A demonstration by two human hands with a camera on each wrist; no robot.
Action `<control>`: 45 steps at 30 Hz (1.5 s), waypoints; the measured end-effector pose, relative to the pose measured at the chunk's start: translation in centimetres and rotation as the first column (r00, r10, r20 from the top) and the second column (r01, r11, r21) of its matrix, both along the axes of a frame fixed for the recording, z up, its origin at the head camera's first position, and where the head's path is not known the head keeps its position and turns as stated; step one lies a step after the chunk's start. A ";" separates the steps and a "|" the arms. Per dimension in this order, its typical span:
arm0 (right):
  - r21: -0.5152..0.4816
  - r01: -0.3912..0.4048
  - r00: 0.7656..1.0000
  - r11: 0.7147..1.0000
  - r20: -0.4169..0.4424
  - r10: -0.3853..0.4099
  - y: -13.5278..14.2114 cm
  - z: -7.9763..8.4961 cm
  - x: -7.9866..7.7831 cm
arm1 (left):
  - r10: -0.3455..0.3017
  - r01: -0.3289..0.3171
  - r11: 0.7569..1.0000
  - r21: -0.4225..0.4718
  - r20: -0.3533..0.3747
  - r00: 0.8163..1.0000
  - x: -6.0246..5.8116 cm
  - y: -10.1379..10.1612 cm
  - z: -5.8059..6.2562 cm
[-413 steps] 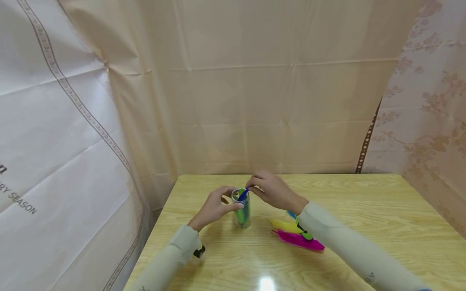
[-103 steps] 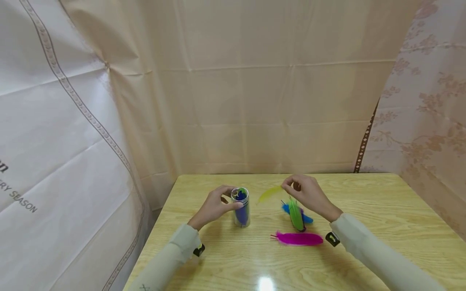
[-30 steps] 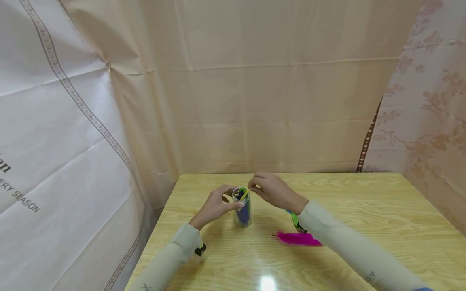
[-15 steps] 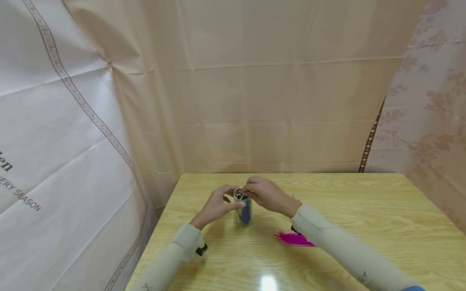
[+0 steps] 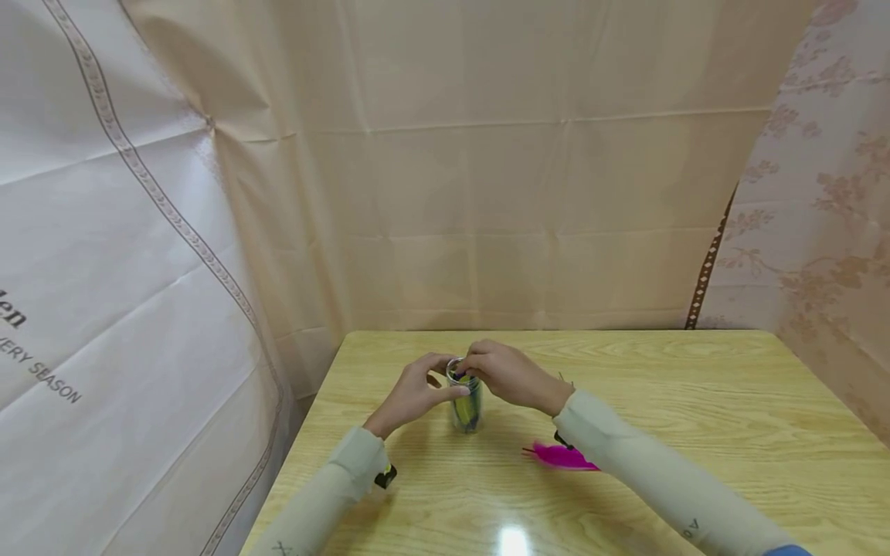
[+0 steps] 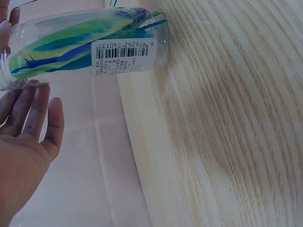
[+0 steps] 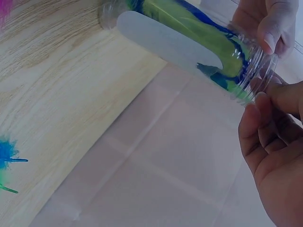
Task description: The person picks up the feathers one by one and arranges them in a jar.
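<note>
A clear plastic jar [image 5: 467,413] stands on the table, packed with green, yellow and blue feathers [image 6: 80,42]. My left hand [image 5: 416,394] grips it round the neck, thumb in front and fingers behind. At the mouth, my right hand [image 5: 511,374] has its fingers curled, with fingertips reaching inside the rim. The right wrist view has the right hand [image 7: 277,161] against the threaded rim, its fingertips partly hidden. Whether those fingertips still pinch a feather is unclear. A barcode label [image 6: 125,56] is stuck on the jar's side.
On the wooden table [image 5: 695,401] lies a magenta feather [image 5: 562,456], partly under the right forearm. Loose blue [image 7: 7,151] and green [image 7: 5,187] feathers show at the right wrist view's left edge. A beige sheet [image 5: 521,193] hangs behind the table.
My right hand brought the yellow feather from the table to the jar, and the feather went down inside. Lately the right fingertips have dipped slightly into the mouth. The left hand keeps its grip.
</note>
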State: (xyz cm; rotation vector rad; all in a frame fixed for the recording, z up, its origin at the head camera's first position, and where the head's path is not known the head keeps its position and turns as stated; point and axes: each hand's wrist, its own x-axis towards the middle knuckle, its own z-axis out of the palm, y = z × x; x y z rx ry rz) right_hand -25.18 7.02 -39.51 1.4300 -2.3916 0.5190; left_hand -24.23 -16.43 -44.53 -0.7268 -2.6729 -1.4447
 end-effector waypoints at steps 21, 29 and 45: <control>-0.163 0.168 0.981 0.972 0.123 -0.149 6.0 -0.9 -0.3 | 0.009 -0.009 1.000 0.015 0.022 1.000 -0.1 0.2 0.3; -0.149 0.215 0.962 0.965 0.202 -0.184 8.5 -2.1 0.4 | 0.007 -0.007 1.000 0.011 0.018 1.000 0.0 0.2 0.2; -0.112 0.286 0.932 0.952 0.262 -0.250 12.7 -4.4 1.7 | 0.005 -0.005 1.000 0.003 0.023 1.000 0.1 0.1 0.3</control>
